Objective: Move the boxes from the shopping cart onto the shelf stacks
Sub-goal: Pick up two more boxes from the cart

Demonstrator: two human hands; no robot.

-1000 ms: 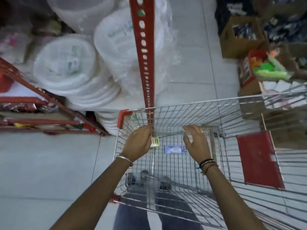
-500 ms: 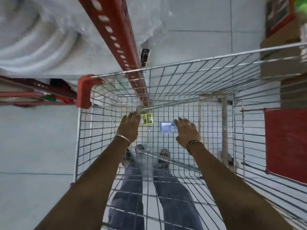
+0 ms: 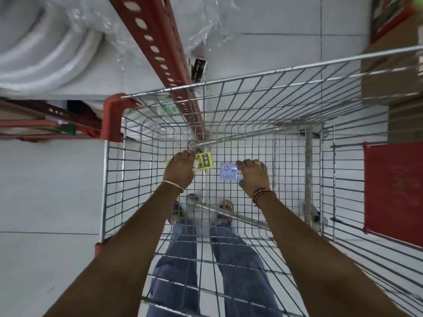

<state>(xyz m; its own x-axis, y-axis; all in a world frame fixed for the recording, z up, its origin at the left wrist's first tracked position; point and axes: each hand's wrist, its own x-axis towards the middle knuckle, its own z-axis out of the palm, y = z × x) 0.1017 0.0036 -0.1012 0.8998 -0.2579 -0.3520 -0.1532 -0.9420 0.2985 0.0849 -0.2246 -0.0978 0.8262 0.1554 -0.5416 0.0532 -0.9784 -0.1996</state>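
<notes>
I look straight down into the wire shopping cart [image 3: 251, 92]. Two small flat boxes lie on its floor. My left hand [image 3: 180, 172] reaches down and covers most of a yellow box [image 3: 203, 163], fingers curled on it. My right hand [image 3: 253, 177] rests on the right end of a pale blue box [image 3: 227, 171], fingers closing over it. Both boxes still touch the cart floor. The shelf stacks show at the upper left, behind a red slotted upright [image 3: 155, 49].
Stacked white disposable plates in clear plastic [image 3: 45, 49] fill the shelf at top left. A red panel [image 3: 393, 191] hangs on the cart's right side. Cardboard cartons [image 3: 389, 72] stand on the floor at the upper right. My legs show through the cart floor.
My view has tipped down and closer into the cart. Both hands have sunk to the cart floor and settled on the yellow and blue boxes.
</notes>
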